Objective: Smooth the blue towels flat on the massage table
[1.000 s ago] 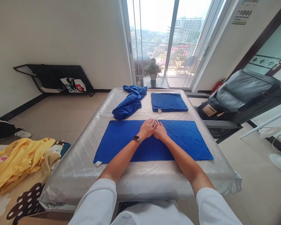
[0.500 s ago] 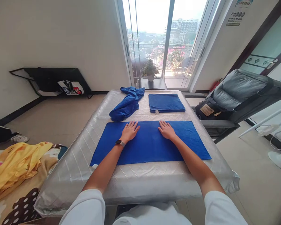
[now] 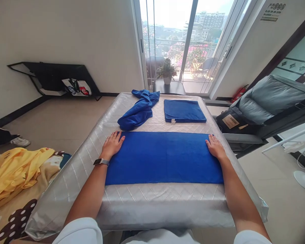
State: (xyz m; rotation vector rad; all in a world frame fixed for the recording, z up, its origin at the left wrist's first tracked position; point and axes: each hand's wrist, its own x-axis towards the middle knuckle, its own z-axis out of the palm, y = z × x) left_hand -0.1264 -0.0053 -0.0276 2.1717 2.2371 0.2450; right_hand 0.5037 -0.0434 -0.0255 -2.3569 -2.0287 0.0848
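Observation:
A blue towel (image 3: pixel 165 157) lies flat as a long rectangle across the near part of the table. Over its far left corner rests my left hand (image 3: pixel 112 145), palm down with the fingers stretched out; a watch is on that wrist. My right hand (image 3: pixel 215 146) lies flat on the far right corner, fingers extended. Both forearms cover parts of the towel's short sides. Behind it, a crumpled blue towel (image 3: pixel 139 110) lies to the left. A folded blue towel stack (image 3: pixel 185 110) with a white tag sits to the right.
The table (image 3: pixel 152 205) has a silvery quilted cover. A grey recliner (image 3: pixel 274 101) with a black bag stands to the right. Yellow cloth (image 3: pixel 17 173) lies at left. Beyond the table, a potted plant (image 3: pixel 167 71) stands on a chair before the glass door.
My hands have slid apart over the towel, from near its middle out to its left and right ends. The view has shifted slightly.

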